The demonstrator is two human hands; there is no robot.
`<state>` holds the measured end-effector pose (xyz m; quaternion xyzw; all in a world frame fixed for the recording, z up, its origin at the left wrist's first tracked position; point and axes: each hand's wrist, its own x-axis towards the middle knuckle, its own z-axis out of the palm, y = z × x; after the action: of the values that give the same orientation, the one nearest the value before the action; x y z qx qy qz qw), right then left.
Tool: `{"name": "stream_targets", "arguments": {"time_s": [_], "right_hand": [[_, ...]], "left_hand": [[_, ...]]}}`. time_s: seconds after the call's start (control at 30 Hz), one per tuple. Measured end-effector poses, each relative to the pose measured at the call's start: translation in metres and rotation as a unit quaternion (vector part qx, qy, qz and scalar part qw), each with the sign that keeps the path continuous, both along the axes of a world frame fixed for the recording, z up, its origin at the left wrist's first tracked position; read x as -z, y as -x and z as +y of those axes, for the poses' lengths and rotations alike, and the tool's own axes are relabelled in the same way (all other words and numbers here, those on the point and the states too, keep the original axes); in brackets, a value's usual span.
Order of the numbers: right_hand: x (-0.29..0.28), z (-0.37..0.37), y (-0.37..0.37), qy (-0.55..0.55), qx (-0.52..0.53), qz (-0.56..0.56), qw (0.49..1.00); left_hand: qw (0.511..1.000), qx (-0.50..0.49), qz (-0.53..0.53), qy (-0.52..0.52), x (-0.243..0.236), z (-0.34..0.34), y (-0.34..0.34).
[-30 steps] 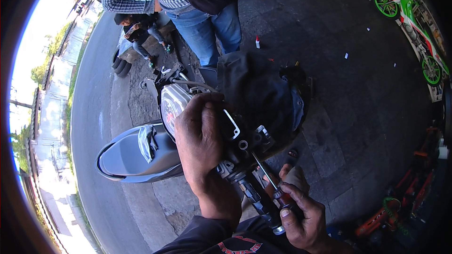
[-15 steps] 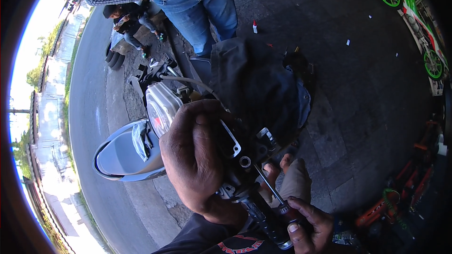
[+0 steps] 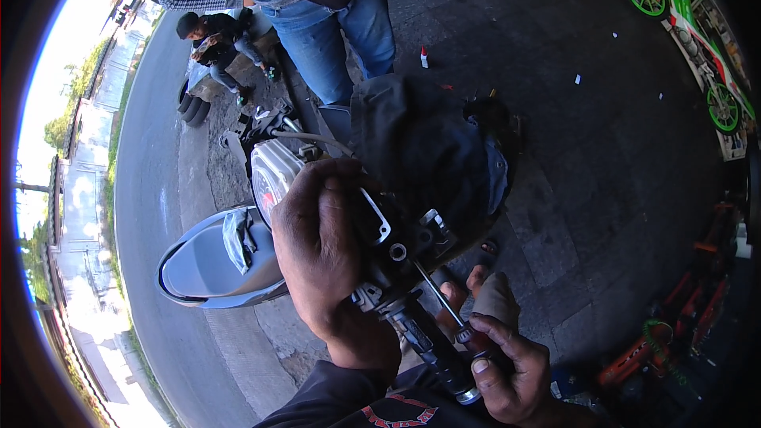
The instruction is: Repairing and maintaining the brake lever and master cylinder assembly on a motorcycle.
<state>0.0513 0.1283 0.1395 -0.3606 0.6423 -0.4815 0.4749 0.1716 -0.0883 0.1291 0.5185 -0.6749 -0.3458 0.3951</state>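
Observation:
My right hand (image 3: 511, 372) is closed around the dark red handle of a screwdriver (image 3: 441, 295). The metal shaft points up and left to the black fittings beside a round metal ring (image 3: 398, 252); its tip is hard to make out. Just left of the screwdriver lies the black rubber grip (image 3: 428, 349) of a motorbike handlebar. My left hand (image 3: 317, 250) curls over the dark handlebar fittings, its fingertips hidden behind them. Beyond its knuckles is the clear-covered instrument cluster (image 3: 271, 174). A silver bracket (image 3: 379, 218) sticks out to the right of that hand.
A dark cloth (image 3: 420, 143) drapes over the bike's front. The grey seat (image 3: 214, 257) with a plastic bag (image 3: 236, 239) is at left. One person in jeans (image 3: 325, 47) stands ahead; another sits by the road (image 3: 218, 47). A small red-and-white bottle (image 3: 424, 57) stands on the floor.
My right hand and the screwdriver have shifted slightly left and up in view, together with the handlebar. Both hands keep their holds; the view itself has moved a little.

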Motion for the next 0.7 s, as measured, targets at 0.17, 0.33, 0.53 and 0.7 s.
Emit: {"name": "stream_targets", "arguments": {"time_s": [0.17,0.33,0.53,0.7], "right_hand": [[0.004,0.001,-0.001,0.036,-0.015,0.05,0.998],[-0.001,0.001,-0.001,0.018,-0.011,0.038,0.999],[0.004,0.0,-0.008,-0.002,0.045,-0.026,0.999],[0.006,0.003,-0.007,-0.038,0.058,-0.067,0.995]], "left_hand": [[0.995,-0.004,0.061,-0.075,-0.011,0.001,-0.001],[0.994,-0.002,0.071,-0.078,-0.007,0.0,-0.002],[0.996,-0.011,0.081,-0.019,0.014,0.004,-0.005],[0.984,0.084,0.025,0.157,0.028,0.001,-0.016]]}}
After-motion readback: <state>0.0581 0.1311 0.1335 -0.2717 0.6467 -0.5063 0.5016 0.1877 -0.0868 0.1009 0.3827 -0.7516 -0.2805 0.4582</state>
